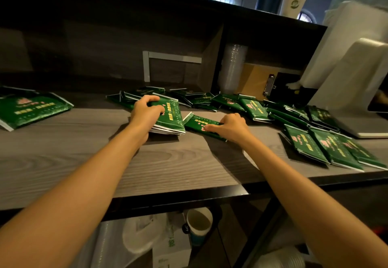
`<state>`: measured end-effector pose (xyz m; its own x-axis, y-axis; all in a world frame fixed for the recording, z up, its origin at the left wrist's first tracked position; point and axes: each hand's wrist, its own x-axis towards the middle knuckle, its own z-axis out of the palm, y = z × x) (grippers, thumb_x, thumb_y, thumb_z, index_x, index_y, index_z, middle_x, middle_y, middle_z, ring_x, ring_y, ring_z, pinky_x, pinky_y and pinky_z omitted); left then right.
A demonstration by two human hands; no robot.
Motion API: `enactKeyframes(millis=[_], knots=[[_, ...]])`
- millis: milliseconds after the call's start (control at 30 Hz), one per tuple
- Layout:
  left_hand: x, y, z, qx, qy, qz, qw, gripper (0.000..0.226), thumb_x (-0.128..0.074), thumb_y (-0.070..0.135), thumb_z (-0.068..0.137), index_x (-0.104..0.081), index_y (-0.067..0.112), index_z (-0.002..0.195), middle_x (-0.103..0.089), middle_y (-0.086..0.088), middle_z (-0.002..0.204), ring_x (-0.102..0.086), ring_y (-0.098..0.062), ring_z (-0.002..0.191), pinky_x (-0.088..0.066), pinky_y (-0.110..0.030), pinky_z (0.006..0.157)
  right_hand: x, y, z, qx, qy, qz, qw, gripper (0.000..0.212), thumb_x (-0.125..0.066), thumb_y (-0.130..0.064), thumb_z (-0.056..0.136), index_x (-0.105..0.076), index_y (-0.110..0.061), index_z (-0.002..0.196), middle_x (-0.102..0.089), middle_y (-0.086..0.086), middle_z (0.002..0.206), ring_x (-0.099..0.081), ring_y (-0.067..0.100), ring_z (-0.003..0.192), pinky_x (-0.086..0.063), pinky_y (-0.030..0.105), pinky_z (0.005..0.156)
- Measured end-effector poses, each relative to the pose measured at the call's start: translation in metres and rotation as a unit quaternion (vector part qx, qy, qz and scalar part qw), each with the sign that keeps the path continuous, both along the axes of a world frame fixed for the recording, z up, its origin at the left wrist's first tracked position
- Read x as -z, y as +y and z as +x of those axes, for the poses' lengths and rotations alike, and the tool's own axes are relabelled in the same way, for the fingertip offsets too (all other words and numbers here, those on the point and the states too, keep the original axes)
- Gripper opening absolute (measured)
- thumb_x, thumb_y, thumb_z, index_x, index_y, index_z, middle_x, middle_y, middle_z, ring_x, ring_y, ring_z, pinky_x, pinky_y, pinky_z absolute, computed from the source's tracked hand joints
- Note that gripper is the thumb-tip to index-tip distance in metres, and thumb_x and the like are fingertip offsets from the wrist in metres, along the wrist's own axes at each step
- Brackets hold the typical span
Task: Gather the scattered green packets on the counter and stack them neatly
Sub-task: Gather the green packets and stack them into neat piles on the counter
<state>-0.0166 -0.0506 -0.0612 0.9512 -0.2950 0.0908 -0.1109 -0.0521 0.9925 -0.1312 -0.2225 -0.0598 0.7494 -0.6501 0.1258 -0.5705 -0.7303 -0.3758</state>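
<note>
My left hand [146,112] grips a small stack of green packets [169,118] at the counter's middle, fingers curled over its far edge and thumb on top. Just to its right lies a single green packet [199,123], tilted, and my right hand [230,126] pinches its near right end. More green packets lie scattered behind [195,97] and to the right [255,108]. Three overlap near the front right edge [331,148]. A separate neat pile [31,110] sits at the far left.
The grey wood-grain counter [147,162] has a dark front edge. A white machine [352,83] stands at the right, with a clipboard [258,81] and stacked clear cups [233,68] behind the packets. Below the counter stand a paper cup [199,223] and plastic bags.
</note>
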Motion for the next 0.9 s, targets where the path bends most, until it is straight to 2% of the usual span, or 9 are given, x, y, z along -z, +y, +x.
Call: enactKeyframes(millis=[33,100,167,367,500,600,733,800,900], knots=[[0.001,0.000,0.001,-0.009,-0.002,-0.006,1.000,0.035,-0.058,0.005,0.087,-0.057,0.021,0.118,-0.058,-0.011,0.117,-0.062,-0.026,0.099,-0.054,-0.038,0.084,0.000,0.003,0.002,0.003,-0.008,0.001,1.000,0.059,-0.065,-0.067,0.071,-0.051,-0.009,0.073,-0.051,0.013,0.100,-0.048,0.031,0.106,-0.039,0.035,0.070],[0.002,0.000,0.003,-0.031,-0.013,-0.011,0.999,0.035,-0.057,0.006,0.088,-0.056,0.022,0.120,-0.057,-0.011,0.119,-0.062,-0.025,0.097,-0.054,-0.036,0.080,0.000,0.007,0.005,0.012,-0.034,0.018,0.999,0.073,-0.070,-0.062,0.069,-0.050,-0.004,0.110,-0.049,0.014,0.125,-0.045,0.031,0.120,-0.042,0.038,0.087],[0.004,0.000,0.006,-0.045,-0.025,-0.017,0.999,0.035,-0.056,0.007,0.089,-0.056,0.023,0.120,-0.055,-0.011,0.122,-0.063,-0.026,0.097,-0.055,-0.036,0.077,-0.006,0.011,0.008,0.000,-0.068,0.052,0.996,0.088,-0.075,-0.051,0.070,-0.035,-0.001,0.130,-0.048,0.015,0.133,-0.047,0.031,0.121,-0.043,0.036,0.086],[0.008,-0.001,0.010,-0.063,-0.052,-0.020,0.996,0.022,-0.053,0.012,0.092,-0.052,0.027,0.109,-0.049,-0.013,0.126,-0.061,-0.025,0.093,-0.052,-0.030,0.065,-0.022,0.016,0.029,0.002,-0.196,0.170,0.966,0.052,-0.062,-0.019,0.090,-0.036,-0.004,0.134,-0.050,0.013,0.128,-0.050,0.020,0.098,-0.043,0.033,0.077],[0.011,-0.003,0.014,-0.093,-0.058,-0.012,0.994,0.024,-0.050,0.016,0.096,-0.049,0.023,0.118,-0.049,-0.013,0.126,-0.060,-0.023,0.093,-0.045,-0.022,0.055,-0.029,0.021,0.044,-0.002,-0.326,0.369,0.870,0.044,-0.046,-0.002,0.095,-0.037,-0.007,0.138,-0.051,0.012,0.130,-0.053,0.020,0.099,-0.048,0.034,0.083],[0.009,-0.007,0.015,-0.107,-0.061,-0.011,0.992,0.019,-0.044,0.026,0.098,-0.049,0.023,0.116,-0.051,-0.013,0.124,-0.055,-0.021,0.089,-0.041,-0.026,0.060,-0.025,0.037,0.051,-0.096,-0.296,0.456,0.834,0.042,-0.046,0.008,0.092,-0.042,-0.001,0.133,-0.055,0.016,0.127,-0.057,0.027,0.108,-0.048,0.034,0.085],[0.008,-0.011,0.018,-0.071,-0.017,-0.049,0.996,0.025,-0.054,0.042,0.091,-0.044,0.028,0.108,-0.052,-0.011,0.125,-0.060,-0.024,0.100,-0.052,-0.041,0.087,-0.016,0.052,0.059,-0.165,-0.208,0.406,0.875,0.048,-0.055,-0.003,0.091,-0.040,-0.003,0.137,-0.054,0.015,0.129,-0.057,0.019,0.098,-0.050,0.024,0.070],[0.009,-0.013,0.018,-0.053,-0.023,-0.026,0.998,0.039,-0.064,0.032,0.085,-0.042,0.025,0.116,-0.050,-0.008,0.126,-0.058,-0.023,0.104,-0.050,-0.039,0.089,-0.018,0.049,0.063,-0.182,-0.146,0.299,0.925,0.051,-0.058,-0.017,0.092,-0.039,-0.007,0.138,-0.055,0.013,0.125,-0.055,0.014,0.084,-0.046,0.019,0.058],[0.011,-0.016,0.020,-0.031,-0.028,-0.021,0.999,0.050,-0.067,0.018,0.083,-0.039,0.020,0.125,-0.050,-0.010,0.127,-0.057,-0.021,0.104,-0.049,-0.035,0.085,-0.020,0.038,0.063,-0.177,-0.101,0.155,0.967,0.040,-0.055,-0.028,0.093,-0.054,-0.004,0.125,-0.062,0.011,0.105,-0.054,0.015,0.079,-0.047,0.027,0.067]])
